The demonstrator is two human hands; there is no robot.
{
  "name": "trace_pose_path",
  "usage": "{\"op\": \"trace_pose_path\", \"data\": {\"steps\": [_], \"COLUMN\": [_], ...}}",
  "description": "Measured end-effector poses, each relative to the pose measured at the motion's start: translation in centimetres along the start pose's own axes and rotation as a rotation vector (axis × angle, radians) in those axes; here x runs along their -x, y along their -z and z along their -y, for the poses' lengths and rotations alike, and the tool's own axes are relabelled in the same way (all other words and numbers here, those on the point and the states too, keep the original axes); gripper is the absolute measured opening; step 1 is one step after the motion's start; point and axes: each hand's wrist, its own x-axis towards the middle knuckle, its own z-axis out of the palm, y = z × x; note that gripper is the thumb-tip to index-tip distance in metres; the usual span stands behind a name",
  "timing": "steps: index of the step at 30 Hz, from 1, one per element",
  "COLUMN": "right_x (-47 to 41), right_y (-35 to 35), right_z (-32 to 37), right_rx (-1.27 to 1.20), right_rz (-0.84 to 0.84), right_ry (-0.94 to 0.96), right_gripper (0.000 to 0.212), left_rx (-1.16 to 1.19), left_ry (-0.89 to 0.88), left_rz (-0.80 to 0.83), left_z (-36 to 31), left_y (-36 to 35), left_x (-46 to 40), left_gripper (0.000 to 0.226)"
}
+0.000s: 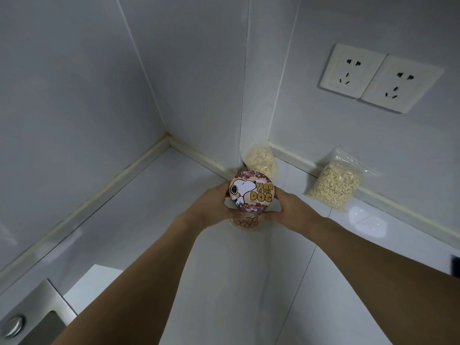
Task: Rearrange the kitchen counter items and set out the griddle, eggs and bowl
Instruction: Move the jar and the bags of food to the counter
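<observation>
While upright, jar [251, 192] gripped between left hand [214, 202], right hand [286, 207]

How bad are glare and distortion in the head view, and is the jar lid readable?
Head view: wide-angle bends the wall seams and skews the sockets; soft glare patch on the glossy counter right of the hands; light is dim and even, with only faint shadows. The jar lid is sharp, its print legible, held between left hand and right hand.

You're over a glossy white counter [159, 220]; the jar [245, 221] is clear with a printed lid [251, 190], the grain bags [334, 180] clear plastic, the sink rim [47, 297] brushed metal.
</observation>
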Motion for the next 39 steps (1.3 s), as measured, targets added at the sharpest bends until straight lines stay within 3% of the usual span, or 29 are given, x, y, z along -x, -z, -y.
{"op": "trace_pose_path", "data": {"steps": [8,19,23,28,33,37,39], "right_x": [0.9,4.6,7.1,11.3,17.2,22.9,26.1], "right_y": [-0.5,1.1,3.1,6.6,10.5,14.0,15.9], "right_z": [0.4,1.9,3.8,5.7,7.2,7.5,7.7], "right_rx": [0.001,-0.044,-0.002,0.015,-0.165,-0.266,-0.302], "right_rz": [-0.005,-0.019,-0.077,-0.144,-0.238,-0.353,-0.407], "right_ry": [0.013,0.027,0.071,0.127,0.176,0.236,0.270], "right_gripper": [0.069,0.066,0.063,0.060,0.032,0.040,0.040], "left_rx": [0.017,0.092,0.120,0.196,0.266,0.291,0.322], "left_ry": [0.014,-0.026,-0.076,-0.172,-0.258,-0.350,-0.395], "left_rz": [0.021,0.051,0.035,-0.011,0.024,0.031,0.036], "left_z": [0.4,-2.7,-6.0,-11.3,-18.0,-23.9,-26.5], "left_y": [0.0,0.3,0.9,1.2,0.2,-2.2,-3.7], "left_x": [0.9,4.1,5.8,8.4,11.1,14.0,15.1], "left_gripper": [0.088,0.069,0.062,0.074,0.047,0.055,0.049]}}
